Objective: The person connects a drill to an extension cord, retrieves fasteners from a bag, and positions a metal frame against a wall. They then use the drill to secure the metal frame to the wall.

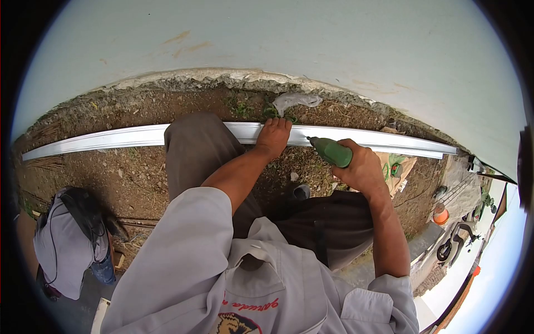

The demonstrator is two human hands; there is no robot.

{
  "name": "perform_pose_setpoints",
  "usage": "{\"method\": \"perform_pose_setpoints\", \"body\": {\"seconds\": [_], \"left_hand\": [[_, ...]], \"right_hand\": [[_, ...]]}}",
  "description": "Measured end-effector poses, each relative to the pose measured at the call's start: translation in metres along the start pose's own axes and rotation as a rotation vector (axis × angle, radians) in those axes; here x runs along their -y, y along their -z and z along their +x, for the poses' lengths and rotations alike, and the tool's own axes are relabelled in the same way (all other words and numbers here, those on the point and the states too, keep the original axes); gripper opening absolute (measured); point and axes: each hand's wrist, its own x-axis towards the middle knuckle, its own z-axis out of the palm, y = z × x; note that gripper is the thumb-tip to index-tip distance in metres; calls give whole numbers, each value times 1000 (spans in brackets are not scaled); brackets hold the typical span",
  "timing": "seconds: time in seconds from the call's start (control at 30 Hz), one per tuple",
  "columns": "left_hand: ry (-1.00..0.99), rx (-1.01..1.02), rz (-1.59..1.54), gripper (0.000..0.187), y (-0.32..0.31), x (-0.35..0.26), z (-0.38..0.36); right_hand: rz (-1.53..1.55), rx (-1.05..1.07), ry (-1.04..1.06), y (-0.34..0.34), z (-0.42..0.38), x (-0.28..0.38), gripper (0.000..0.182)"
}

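A long silver metal channel (334, 135) runs across the ground in front of me, from far left to far right. My left hand (273, 136) is closed over the channel near its middle, fingers curled on its far edge. To the right, my right hand (361, 167) grips a green power drill (332, 152). The drill's dark tip points left, right at the channel's surface, a short way from my left hand. My knee (197, 139) lies across the channel on the left and hides part of it.
A pale wall (278, 39) rises behind the channel, with a rough concrete edge at its foot. A clear plastic bag (296, 101) lies beyond my left hand. Another person (72, 239) is at the lower left. An orange bucket (440, 214) stands at the right.
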Motion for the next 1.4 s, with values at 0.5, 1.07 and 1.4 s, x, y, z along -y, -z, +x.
{"method": "perform_pose_setpoints", "body": {"seconds": [0.5,1.07,1.4], "left_hand": [[-9,-5,81,26,2,-2,1],[-20,-8,93,27,5,-3,-1],[-10,8,99,26,8,-4,0]], "right_hand": [[7,-13,-13,-4,-2,-2,54],[51,6,-29,-3,-1,-5,53],[-19,7,17,-3,-1,-2,55]]}}
